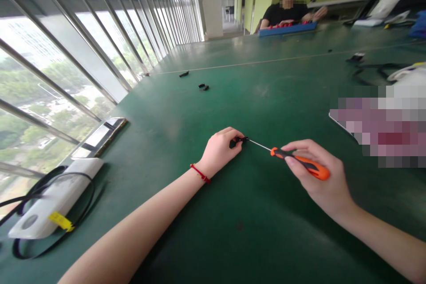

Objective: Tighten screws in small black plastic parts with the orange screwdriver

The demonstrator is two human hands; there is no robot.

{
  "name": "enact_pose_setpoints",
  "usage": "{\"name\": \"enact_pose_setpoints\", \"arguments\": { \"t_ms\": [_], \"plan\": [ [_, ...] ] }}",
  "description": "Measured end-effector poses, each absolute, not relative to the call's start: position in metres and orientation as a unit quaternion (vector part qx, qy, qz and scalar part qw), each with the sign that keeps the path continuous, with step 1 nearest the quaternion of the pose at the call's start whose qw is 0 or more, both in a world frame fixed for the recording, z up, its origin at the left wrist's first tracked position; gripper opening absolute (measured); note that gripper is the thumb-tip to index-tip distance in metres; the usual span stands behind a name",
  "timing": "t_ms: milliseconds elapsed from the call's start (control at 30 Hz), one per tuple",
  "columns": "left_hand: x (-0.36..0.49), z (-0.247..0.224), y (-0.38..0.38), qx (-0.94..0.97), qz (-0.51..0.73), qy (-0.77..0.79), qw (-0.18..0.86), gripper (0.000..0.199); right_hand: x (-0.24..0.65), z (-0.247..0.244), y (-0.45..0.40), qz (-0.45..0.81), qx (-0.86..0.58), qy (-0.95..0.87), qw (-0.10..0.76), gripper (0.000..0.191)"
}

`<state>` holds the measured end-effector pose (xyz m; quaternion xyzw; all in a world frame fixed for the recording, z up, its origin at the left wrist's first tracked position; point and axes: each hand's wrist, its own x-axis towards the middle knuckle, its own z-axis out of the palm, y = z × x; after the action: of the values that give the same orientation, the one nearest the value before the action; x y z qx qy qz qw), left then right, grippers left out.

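Observation:
Near the middle of the green table (179, 142), my left hand (223, 147) pinches a small black part (244, 139) between thumb and fingertips. A red bracelet circles that wrist. To the right, my right hand (321, 177) is closed around the orange and black handle of a screwdriver (306, 164). Its thin metal shaft points left, and the tip meets the black part or lies right beside it; the exact contact is too small to make out.
Small black pieces (203, 87) and another black piece (184, 73) lie farther back. A white power strip (56, 199) with black cables sits left by the railing (133, 22). Across the table, a person (288, 11) sits behind a blue tray (288, 29). Cables and blurred items are at right.

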<state>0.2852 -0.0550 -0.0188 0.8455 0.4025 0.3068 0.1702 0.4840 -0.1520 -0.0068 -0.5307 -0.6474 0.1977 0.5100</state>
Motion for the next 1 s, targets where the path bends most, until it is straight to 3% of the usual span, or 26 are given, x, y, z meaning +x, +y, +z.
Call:
{"name": "enact_pose_setpoints", "arguments": {
  "t_ms": [233, 400, 567, 767, 933, 1000],
  "plan": [
    [0.2850, -0.0190, -0.0546, 0.843, 0.306, 0.405, 0.177, 0.017, 0.4862, -0.0072, -0.1535, 0.171, -0.508, -0.631, 0.561, 0.031],
    [0.2846, -0.0191, -0.0545, 0.844, 0.307, 0.402, 0.178, 0.017, 0.4852, -0.0062, -0.1549, 0.195, -0.542, -0.637, 0.512, 0.010],
    [0.2845, -0.0183, -0.0544, 0.844, 0.305, 0.404, 0.178, 0.017, 0.4836, -0.0058, -0.1533, 0.157, -0.514, -0.626, 0.565, 0.030],
    [0.2847, -0.0189, -0.0547, 0.845, 0.307, 0.401, 0.175, 0.016, 0.4849, -0.0065, -0.1543, 0.210, -0.547, -0.633, 0.505, 0.011],
    [0.2848, -0.0177, -0.0552, 0.845, 0.305, 0.402, 0.177, 0.017, 0.4841, -0.0072, -0.1535, 0.170, -0.517, -0.624, 0.561, 0.032],
    [0.2847, -0.0176, -0.0553, 0.844, 0.308, 0.401, 0.181, 0.017, 0.4838, -0.0066, -0.1536, 0.191, -0.522, -0.632, 0.541, 0.027]
  ]
}}
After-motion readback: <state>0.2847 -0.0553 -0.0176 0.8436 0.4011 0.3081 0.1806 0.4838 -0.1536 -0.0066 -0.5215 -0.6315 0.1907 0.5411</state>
